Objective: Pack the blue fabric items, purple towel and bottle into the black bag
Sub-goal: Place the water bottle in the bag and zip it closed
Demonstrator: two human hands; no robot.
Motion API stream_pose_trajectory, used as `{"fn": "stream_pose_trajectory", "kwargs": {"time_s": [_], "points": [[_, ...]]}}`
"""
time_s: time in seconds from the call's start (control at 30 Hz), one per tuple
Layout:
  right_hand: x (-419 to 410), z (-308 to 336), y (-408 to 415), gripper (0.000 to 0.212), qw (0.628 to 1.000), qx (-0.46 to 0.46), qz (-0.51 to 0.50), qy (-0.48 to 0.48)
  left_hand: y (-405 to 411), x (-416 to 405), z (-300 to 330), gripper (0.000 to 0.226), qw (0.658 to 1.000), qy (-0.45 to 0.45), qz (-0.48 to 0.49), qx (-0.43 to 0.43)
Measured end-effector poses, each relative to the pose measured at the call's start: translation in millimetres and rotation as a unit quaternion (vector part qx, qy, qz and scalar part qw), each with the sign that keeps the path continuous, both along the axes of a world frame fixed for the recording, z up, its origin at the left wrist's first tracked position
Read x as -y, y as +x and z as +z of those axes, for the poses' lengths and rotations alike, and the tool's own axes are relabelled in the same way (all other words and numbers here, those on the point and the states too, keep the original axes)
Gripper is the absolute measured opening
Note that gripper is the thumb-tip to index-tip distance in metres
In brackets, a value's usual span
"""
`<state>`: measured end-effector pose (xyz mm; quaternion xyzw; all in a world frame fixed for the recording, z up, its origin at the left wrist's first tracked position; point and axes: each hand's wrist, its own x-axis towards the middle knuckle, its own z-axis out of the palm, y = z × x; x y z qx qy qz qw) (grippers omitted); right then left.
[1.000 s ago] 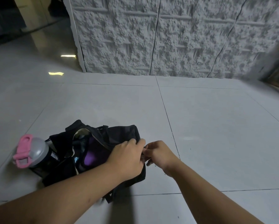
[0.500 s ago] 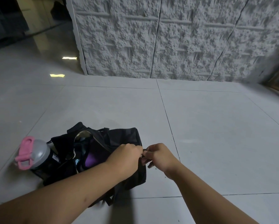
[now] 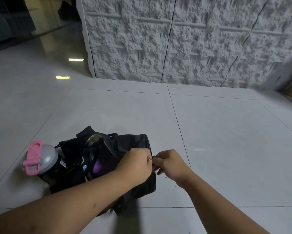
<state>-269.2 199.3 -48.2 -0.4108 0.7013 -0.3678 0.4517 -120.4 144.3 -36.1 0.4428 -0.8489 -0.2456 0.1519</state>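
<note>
Hands meet at my soft black fabric bag's (image 3: 131, 144) right end: left hand (image 3: 135, 163) and right hand (image 3: 171, 163) curled, pinching something small there. Purple towel (image 3: 98, 167) shows inside; grey bottle with pink lid (image 3: 42, 159) sits in the side pocket.

A bag (image 3: 133, 144) sits on the floor (image 3: 226, 149) in front of a wall (image 3: 192, 39). A bottle (image 3: 45, 159) sticks out of its left end, a towel (image 3: 98, 166) lies inside, and both hands meet at its right end.
</note>
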Motion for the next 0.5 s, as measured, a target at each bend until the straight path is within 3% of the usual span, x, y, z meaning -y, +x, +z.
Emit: {"fn": "stream_pose_trajectory", "kwargs": {"time_s": [0.3,0.5], "points": [[-0.8,-2.2,2.6,0.021,0.993,0.057,-0.094,-0.033,-6.2,21.5,8.0,0.032,0.996,0.056,0.07,0.005],[3.9,4.5,6.1,0.021,0.981,0.124,-0.139,-0.049,0.6,43.7,17.7,0.018,0.994,0.056,0.088,0.029]]}}
